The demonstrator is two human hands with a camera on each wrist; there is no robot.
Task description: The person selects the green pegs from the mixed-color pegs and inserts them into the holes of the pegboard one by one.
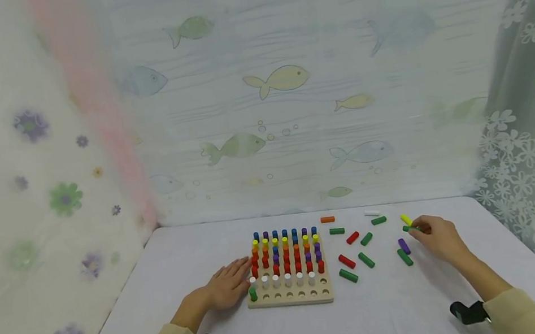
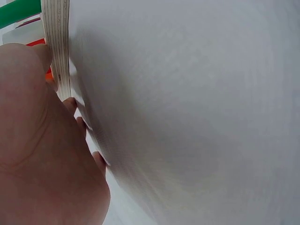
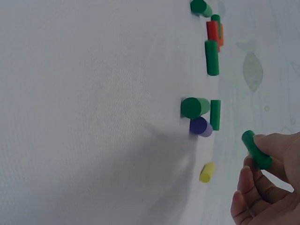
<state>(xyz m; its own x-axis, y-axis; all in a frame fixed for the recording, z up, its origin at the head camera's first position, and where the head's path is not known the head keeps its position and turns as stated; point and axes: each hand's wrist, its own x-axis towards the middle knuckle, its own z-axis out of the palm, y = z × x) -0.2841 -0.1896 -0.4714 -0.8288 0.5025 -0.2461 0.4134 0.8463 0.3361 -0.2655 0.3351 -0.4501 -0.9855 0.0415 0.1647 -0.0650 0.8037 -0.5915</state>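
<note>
My right hand [image 1: 439, 237] pinches a green peg [image 3: 255, 149] between thumb and fingertips, raised above the table on the right. Flat on the cloth, my left hand [image 1: 229, 285] lies with its fingertips at the left edge of a wooden pegboard [image 1: 292, 303]. Upright pegs fill most of the board in rows of blue, yellow, orange, red and white, with some purple ones mixed in. One green peg [image 1: 253, 294] stands in the front-left hole, and the other front-row holes are bare. One red-row hole and the right end of the white row also show bare holes.
Loose pegs lie right of the board: several green ones [image 1: 348, 276], two red ones [image 1: 347, 261], an orange one [image 1: 328, 219] and a white one [image 1: 372, 213]. Nearest my right hand are a yellow peg [image 1: 405, 219], a purple peg [image 1: 404, 246] and another green peg [image 1: 404, 257].
</note>
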